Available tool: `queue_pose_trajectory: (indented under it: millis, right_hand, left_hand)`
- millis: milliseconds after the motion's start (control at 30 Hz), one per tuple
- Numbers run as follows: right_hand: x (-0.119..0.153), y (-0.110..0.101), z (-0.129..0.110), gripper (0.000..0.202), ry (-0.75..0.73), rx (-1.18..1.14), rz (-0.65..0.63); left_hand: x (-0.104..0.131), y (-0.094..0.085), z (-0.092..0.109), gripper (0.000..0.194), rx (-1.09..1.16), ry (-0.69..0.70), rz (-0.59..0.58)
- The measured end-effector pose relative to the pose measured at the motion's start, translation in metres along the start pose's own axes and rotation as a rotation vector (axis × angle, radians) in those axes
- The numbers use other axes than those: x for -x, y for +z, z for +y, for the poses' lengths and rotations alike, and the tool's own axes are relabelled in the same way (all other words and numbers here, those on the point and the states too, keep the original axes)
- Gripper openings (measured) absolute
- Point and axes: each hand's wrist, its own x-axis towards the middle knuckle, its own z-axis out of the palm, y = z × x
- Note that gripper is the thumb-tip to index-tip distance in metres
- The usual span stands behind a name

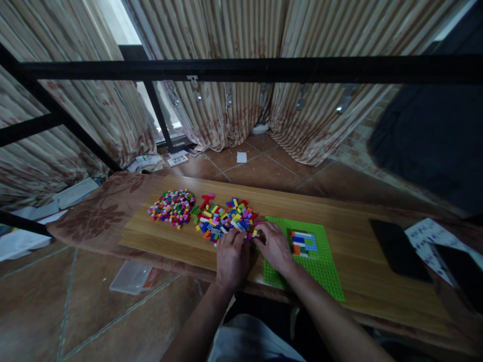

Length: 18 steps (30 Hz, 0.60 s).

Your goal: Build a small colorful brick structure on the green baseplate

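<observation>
My left hand [233, 254] rests at the near edge of a pile of mixed toy building bricks [226, 218]. Its fingers are curled down, and what they hold, if anything, is hidden. Close beside it, my right hand [275, 245] has thumb and fingers drawn together around a small yellow toy brick [256, 234] at the pile's right edge. Under my right wrist lies a green studded baseplate [328, 266]. On it stands a low brick structure [305, 244] of blue, white, orange and light blue pieces, open in the middle.
A heap of smaller bricks [171, 207] lies further left on the wooden board [151, 241]. To the right are a black flat panel [400, 249], a printed sheet [426, 234] and a dark phone-like object [456, 271]. A clear plastic box [131, 276] sits on the floor. A black rail [241, 70] crosses ahead.
</observation>
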Motion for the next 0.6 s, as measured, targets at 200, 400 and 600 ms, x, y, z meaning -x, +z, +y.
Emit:
queue_pose_trajectory:
  millis: [200,400,600]
  right_hand:
    - [0.001,-0.001,-0.003,0.021,0.033,-0.037,-0.046]
    - [-0.003,-0.004,-0.007,0.027,0.035,-0.129,-0.018]
    - [-0.005,-0.005,-0.025,0.019,0.082,-0.428,0.012]
  left_hand:
    - [-0.018,0.0,0.009,0.016,-0.154,0.012,-0.127]
    - [-0.025,-0.003,0.0,0.016,-0.058,-0.015,-0.075]
    - [-0.024,-0.019,-0.006,0.02,0.323,-0.167,-0.141]
